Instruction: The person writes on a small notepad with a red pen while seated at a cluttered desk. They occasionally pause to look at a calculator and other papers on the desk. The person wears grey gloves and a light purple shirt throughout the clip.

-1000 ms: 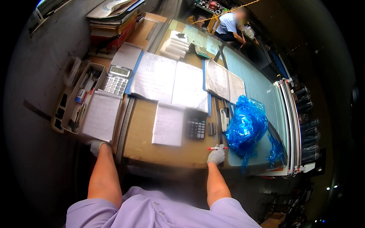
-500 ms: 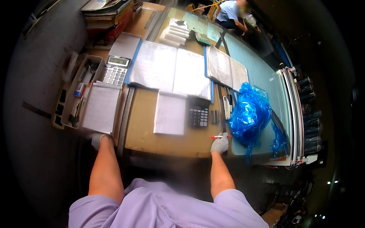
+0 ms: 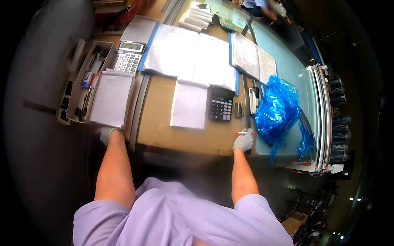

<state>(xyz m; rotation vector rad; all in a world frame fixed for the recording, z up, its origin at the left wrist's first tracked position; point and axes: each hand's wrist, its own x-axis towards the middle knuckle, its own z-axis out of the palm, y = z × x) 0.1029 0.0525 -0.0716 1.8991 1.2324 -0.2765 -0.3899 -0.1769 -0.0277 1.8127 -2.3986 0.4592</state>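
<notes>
My right hand (image 3: 243,141), in a grey-white glove, is closed round a red and white pen (image 3: 239,133) at the front edge of the desk. Just beyond it lie a stapler (image 3: 254,101) and a crumpled heap of shiny blue plastic film (image 3: 278,108). My left hand (image 3: 106,135), gloved too, is at the desk's left front edge. A notepad (image 3: 111,99) lies right beyond it; the left fingers are mostly hidden. Between the hands are a white pad (image 3: 188,103) and a black calculator (image 3: 221,104).
Open ledgers (image 3: 171,51) with blue covers spread across the middle of the desk. A silver calculator (image 3: 128,57) and a long box of pens (image 3: 91,82) stand at the left. At the far right, another person's arm (image 3: 267,13) shows beside the glass top.
The view has tilted, so the desk and its things sit higher in the picture. Both hands keep about the same places at the desk edge, and the pen stays in my right hand.
</notes>
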